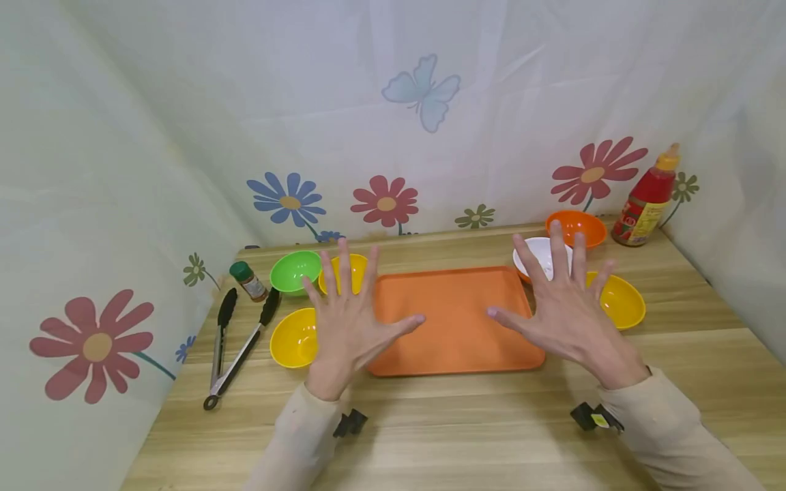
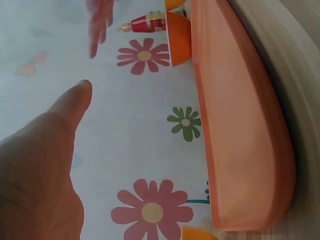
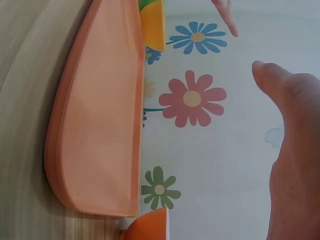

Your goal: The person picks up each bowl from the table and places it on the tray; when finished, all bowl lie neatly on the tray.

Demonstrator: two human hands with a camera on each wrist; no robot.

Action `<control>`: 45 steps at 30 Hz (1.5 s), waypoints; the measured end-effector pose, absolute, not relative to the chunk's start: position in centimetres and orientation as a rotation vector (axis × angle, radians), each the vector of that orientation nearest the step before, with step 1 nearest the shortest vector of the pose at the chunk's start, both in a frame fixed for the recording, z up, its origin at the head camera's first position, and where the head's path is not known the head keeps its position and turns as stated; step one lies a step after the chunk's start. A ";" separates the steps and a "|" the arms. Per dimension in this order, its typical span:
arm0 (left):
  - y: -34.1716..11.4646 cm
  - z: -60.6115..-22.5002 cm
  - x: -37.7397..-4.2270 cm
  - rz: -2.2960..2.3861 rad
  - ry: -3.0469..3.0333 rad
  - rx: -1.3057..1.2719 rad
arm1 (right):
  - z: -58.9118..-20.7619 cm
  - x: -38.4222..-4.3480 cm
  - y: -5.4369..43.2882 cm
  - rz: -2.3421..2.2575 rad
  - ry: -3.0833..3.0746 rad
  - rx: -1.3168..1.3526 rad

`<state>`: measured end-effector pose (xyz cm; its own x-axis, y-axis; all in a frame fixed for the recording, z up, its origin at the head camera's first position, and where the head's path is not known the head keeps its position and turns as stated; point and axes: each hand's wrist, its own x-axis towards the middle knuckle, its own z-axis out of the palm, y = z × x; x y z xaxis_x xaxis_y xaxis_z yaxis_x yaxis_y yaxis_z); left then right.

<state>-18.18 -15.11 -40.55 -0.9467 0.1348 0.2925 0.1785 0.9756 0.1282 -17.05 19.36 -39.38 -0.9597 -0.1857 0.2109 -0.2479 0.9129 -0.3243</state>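
Both hands are held up with fingers spread, and neither holds anything. My left hand [image 1: 348, 320] overlaps the left end of an orange tray [image 1: 454, 324] in the head view, beside a yellow bowl [image 1: 293, 339]. Behind its fingertips sits another yellow bowl [image 1: 351, 271], partly hidden. My right hand [image 1: 568, 310] overlaps the tray's right side; its fingers partly cover a white bowl [image 1: 540, 254] and a third yellow bowl [image 1: 623, 302]. In the left wrist view the thumb [image 2: 70, 107] points up beside the tray. The right wrist view shows the right thumb [image 3: 272, 80] likewise apart from it.
Black-tipped tongs [image 1: 236, 354] lie open at the left, near a green-capped spice jar [image 1: 249, 281] and a green bowl [image 1: 296, 271]. At the back right stand an orange bowl [image 1: 577, 228] and a red sauce bottle [image 1: 647, 198]. A flowered curtain [image 1: 491, 136] borders the table.
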 end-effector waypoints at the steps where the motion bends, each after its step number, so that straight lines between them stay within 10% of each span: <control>1: -15.3 -40.5 -18.1 -0.232 -2.836 -0.229 | -39.3 -17.0 19.4 0.561 -2.893 0.338; 17: -21.9 -40.3 -15.6 -0.699 -2.599 -0.196 | -41.6 -15.6 21.1 1.368 -2.565 0.463; 45: -29.4 -47.5 -13.2 -1.166 -2.612 0.103 | -48.4 -14.3 23.0 1.449 -2.782 0.428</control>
<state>-13.17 -29.36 -47.47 -0.9586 -0.1770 0.2231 0.0479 0.6719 0.7391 -14.32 23.02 -48.44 -0.9631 -0.2489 0.1020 -0.2263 0.5445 -0.8076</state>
